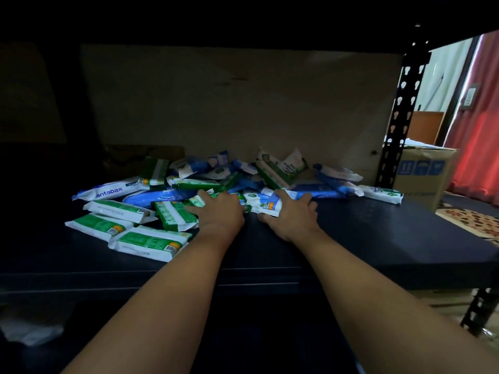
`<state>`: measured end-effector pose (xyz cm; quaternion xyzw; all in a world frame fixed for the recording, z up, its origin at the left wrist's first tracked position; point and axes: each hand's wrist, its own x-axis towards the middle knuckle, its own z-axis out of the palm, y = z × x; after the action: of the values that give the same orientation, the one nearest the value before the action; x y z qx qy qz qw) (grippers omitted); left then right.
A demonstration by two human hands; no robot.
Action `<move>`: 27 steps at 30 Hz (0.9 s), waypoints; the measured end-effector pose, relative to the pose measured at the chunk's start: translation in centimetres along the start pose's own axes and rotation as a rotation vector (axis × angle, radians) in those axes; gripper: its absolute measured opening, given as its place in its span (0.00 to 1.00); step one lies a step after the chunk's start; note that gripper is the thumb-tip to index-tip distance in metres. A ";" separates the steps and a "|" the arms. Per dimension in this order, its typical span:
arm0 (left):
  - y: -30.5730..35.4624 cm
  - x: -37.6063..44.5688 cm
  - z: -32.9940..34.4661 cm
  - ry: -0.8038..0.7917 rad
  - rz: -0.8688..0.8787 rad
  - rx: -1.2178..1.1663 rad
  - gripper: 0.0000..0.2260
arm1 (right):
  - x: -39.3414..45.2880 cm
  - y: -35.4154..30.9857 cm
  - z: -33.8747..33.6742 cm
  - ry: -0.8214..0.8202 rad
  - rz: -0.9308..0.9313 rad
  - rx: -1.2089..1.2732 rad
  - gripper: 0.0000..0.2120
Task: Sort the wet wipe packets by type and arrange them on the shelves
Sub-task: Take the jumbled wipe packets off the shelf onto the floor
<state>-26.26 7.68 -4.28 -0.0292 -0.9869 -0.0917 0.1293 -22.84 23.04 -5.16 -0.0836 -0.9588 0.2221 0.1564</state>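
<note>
A heap of wet wipe packets [216, 179] lies on the dark shelf [364, 233], blue-and-white ones mixed with green-and-white ones. Several green packets [151, 241] lie flat at the front left, and a blue "antabax" packet [108, 191] lies behind them. My left hand [221, 211] rests palm down on green packets at the heap's front, fingers spread. My right hand [291, 214] grips a white-and-blue packet [266, 205] at its near edge, thumb under and fingers curled over it.
A black slotted upright [399, 114] stands at the shelf's right rear, with a cardboard box [424, 174] behind it. A brown back panel [229, 103] closes off the rear. The shelf above is dark overhead. Red curtain and patterned rug show at right.
</note>
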 end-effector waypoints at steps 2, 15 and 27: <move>-0.2 -0.2 -0.1 0.027 0.013 -0.007 0.11 | 0.0 0.0 0.1 0.015 0.001 0.008 0.36; -0.8 -5.4 -2.6 0.221 0.211 -0.111 0.15 | -3.7 -0.4 -2.2 0.133 -0.021 -0.027 0.33; -1.4 -14.6 -6.2 0.448 0.367 -0.220 0.17 | -13.5 -0.3 -6.0 0.375 -0.254 -0.030 0.36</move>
<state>-10.79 4.65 -2.45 -0.1998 -0.8963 -0.1775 0.3540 -8.18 22.09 -3.42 -0.0042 -0.9190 0.1668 0.3571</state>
